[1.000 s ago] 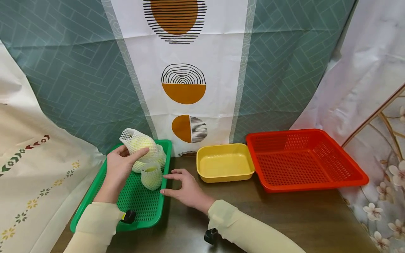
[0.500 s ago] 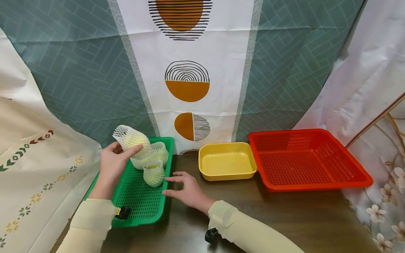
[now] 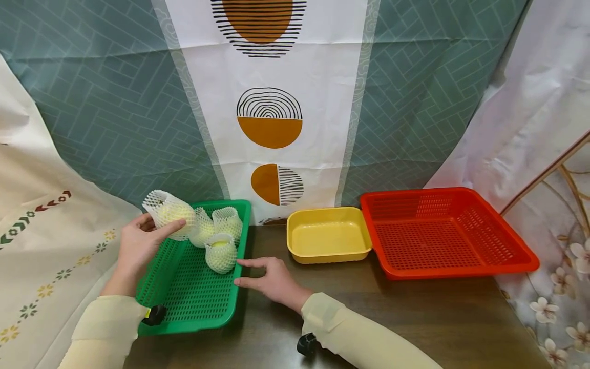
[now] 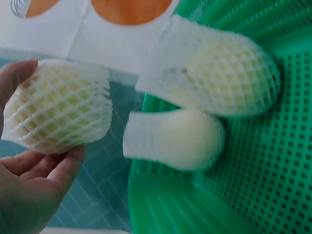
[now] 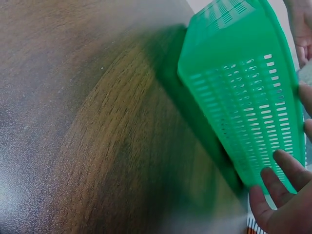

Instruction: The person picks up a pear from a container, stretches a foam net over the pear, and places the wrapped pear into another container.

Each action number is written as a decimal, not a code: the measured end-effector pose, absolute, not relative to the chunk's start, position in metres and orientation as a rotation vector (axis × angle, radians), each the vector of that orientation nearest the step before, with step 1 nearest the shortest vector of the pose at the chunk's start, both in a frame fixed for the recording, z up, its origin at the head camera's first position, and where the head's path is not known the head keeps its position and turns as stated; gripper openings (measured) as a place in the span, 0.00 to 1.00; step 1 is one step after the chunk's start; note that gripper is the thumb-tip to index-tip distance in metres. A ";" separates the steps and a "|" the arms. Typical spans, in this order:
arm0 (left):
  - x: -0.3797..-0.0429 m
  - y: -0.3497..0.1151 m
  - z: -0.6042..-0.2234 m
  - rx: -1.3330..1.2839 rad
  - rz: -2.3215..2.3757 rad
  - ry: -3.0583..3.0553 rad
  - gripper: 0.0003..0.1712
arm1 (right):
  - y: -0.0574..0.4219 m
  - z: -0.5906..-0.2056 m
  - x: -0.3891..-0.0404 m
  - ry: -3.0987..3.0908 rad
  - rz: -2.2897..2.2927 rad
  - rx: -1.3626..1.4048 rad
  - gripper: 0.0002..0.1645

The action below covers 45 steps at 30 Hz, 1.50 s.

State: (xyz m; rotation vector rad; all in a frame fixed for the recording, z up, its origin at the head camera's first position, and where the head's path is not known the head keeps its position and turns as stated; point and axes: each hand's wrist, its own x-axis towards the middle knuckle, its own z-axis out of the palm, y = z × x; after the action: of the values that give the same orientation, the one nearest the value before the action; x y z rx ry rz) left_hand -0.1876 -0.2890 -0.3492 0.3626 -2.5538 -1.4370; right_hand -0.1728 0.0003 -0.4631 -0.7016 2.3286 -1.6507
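Observation:
My left hand grips a round, pale yellow-green fruit in a white foam net, thumb on one side and fingers on the other. It is raised over the left back rim of the green basket. Three more netted fruits lie in the basket: one at the left, one behind and one nearest the right wall. The fruit's kind is hidden by the nets. My right hand touches the basket's right rim and outer wall with extended fingers, seen in the right wrist view against the slotted side.
A yellow tray and a red slotted basket stand side by side, right of my right hand. Patterned cloth hangs behind the brown wooden table. A cream cloth borders the left side.
My left hand has moved left with its netted fruit, away from the other fruits, which now show more fully. The right hand stays at the basket's rim, its fingers slightly shifted.

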 end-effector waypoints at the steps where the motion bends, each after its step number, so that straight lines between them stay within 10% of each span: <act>1: -0.186 -0.293 -0.350 0.365 -1.430 -2.579 0.46 | 0.000 -0.463 -0.173 2.328 -1.652 -0.697 0.28; 23: -0.190 -0.312 -0.389 0.242 -1.214 -3.129 0.59 | -0.001 -0.461 -0.174 2.330 -1.647 -0.685 0.26; 30: -0.197 -0.305 -0.391 0.188 -1.203 -3.144 0.37 | 0.000 -0.460 -0.175 2.314 -1.658 -0.689 0.26; 37: -0.198 -0.314 -0.395 0.195 -1.315 -3.218 0.63 | 0.000 -0.460 -0.175 2.304 -1.655 -0.680 0.25; 45: -0.201 -0.316 -0.401 0.100 -1.375 -3.228 0.59 | 0.000 -0.459 -0.174 2.298 -1.662 -0.668 0.25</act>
State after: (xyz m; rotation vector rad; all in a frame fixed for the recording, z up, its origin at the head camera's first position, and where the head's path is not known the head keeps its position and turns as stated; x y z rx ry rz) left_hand -0.2013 -0.3157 -0.4010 0.0997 -3.2277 -1.3746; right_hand -0.1737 0.0000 -0.4594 -0.6682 2.2976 -1.6616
